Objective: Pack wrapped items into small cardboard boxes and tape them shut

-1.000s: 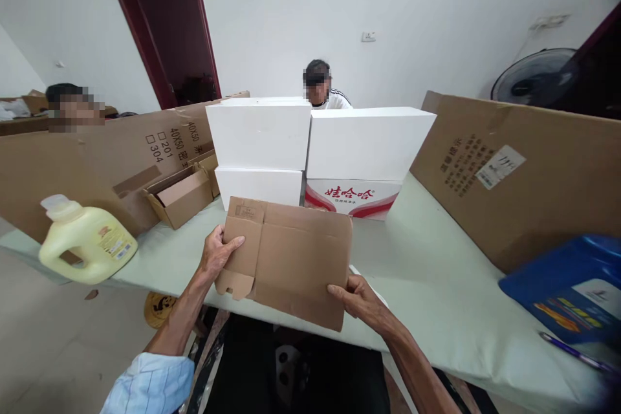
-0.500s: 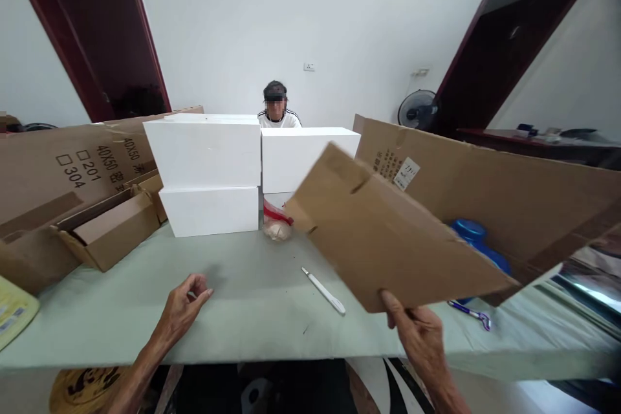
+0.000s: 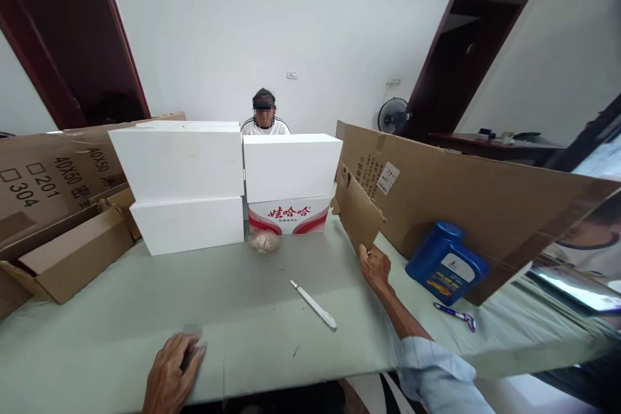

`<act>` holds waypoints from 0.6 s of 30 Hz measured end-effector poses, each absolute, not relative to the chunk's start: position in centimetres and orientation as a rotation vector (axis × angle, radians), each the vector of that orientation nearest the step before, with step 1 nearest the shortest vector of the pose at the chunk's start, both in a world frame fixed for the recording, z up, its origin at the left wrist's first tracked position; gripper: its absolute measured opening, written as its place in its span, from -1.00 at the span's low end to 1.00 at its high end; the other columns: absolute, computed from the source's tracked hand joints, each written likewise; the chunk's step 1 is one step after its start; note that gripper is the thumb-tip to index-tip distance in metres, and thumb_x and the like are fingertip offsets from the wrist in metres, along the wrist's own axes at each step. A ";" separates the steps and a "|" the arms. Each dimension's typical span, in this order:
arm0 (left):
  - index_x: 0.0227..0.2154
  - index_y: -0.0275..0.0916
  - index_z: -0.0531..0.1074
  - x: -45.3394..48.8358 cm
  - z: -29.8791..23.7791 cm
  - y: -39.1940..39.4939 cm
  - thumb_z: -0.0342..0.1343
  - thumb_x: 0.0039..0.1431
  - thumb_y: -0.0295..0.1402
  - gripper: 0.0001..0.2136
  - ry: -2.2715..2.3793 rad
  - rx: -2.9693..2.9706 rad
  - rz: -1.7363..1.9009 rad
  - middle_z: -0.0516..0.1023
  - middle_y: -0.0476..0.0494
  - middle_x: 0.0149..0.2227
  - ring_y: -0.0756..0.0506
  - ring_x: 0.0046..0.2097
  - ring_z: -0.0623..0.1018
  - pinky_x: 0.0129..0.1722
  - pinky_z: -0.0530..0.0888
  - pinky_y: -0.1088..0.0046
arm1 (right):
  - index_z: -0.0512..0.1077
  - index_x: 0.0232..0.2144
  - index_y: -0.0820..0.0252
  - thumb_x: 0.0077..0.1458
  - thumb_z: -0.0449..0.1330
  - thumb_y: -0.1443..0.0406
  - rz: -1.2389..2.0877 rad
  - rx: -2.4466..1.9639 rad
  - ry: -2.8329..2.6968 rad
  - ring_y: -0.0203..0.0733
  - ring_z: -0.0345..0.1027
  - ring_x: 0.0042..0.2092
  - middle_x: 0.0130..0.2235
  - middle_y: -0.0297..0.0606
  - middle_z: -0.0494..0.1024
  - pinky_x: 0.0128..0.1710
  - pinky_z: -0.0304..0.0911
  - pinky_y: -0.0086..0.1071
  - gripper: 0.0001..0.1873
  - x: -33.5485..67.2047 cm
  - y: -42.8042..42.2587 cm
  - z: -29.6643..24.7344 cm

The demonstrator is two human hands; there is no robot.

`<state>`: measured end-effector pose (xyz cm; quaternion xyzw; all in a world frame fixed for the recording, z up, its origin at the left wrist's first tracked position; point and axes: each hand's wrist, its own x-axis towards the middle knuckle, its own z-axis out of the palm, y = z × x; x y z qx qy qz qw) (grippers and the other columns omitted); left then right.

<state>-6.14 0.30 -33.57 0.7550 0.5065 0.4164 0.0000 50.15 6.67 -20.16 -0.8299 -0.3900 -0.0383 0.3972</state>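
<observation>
A flat brown cardboard piece [image 3: 358, 207] stands tilted beside the big cardboard panel on the right. My right hand [image 3: 376, 265], arm stretched forward, is closed on its lower near corner. Near the table's front edge, my left hand [image 3: 172, 372] rests on the green cloth, thumb apart from loosely bent fingers and nothing between them. Between the hands lies a white-handled scalpel [image 3: 314, 305]. Beyond it, a roundish clear-wrapped lump [image 3: 264, 241], whose contents I cannot make out, sits before a white box with red print [image 3: 295, 215].
White boxes [image 3: 187, 165] are stacked at the back. Cardboard panels [image 3: 485, 187] wall both sides, with an open carton [image 3: 82, 246] at left. At right are a blue jug [image 3: 446, 264] and a purple-handled tool [image 3: 455, 315]. A person [image 3: 264, 118] sits beyond the boxes.
My right hand has carried the cardboard piece forward to the right-hand panel, uncovering the red-printed box and blue jug. My left hand has come down nearer the front edge. The view has shifted.
</observation>
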 end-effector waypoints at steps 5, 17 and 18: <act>-0.27 -0.08 0.56 -6.6 -34.5 0.7 0.08 0.46 0.01 -0.67 1.549 2.496 1.308 0.61 -0.06 -0.36 -0.13 -0.33 0.65 -0.29 0.59 0.35 | 0.52 -0.10 0.20 0.41 0.22 -0.01 -0.049 -2.195 -1.038 -0.16 0.48 -0.14 -0.11 -0.24 0.58 -0.06 0.45 -0.18 -0.62 50.5 12.8 -19.7; -0.31 -0.03 0.58 -6.6 -35.0 0.5 0.13 0.40 -0.04 -0.74 1.585 2.444 1.220 0.63 -0.09 -0.38 -0.18 -0.32 0.66 -0.29 0.62 0.32 | 0.49 0.14 0.20 0.41 0.27 0.09 0.019 -2.199 -1.083 -0.04 0.52 0.05 0.10 -0.14 0.57 0.07 0.51 -0.02 -0.60 50.5 17.7 -20.7; -0.31 -0.03 0.58 -6.6 -35.0 0.5 0.14 0.40 -0.05 -0.75 1.583 2.432 1.219 0.63 -0.09 -0.38 -0.18 -0.32 0.66 -0.29 0.62 0.31 | 0.48 0.15 0.19 0.41 0.27 0.10 0.015 -2.197 -1.075 -0.03 0.52 0.06 0.11 -0.14 0.57 0.08 0.51 -0.02 -0.60 50.6 17.6 -20.8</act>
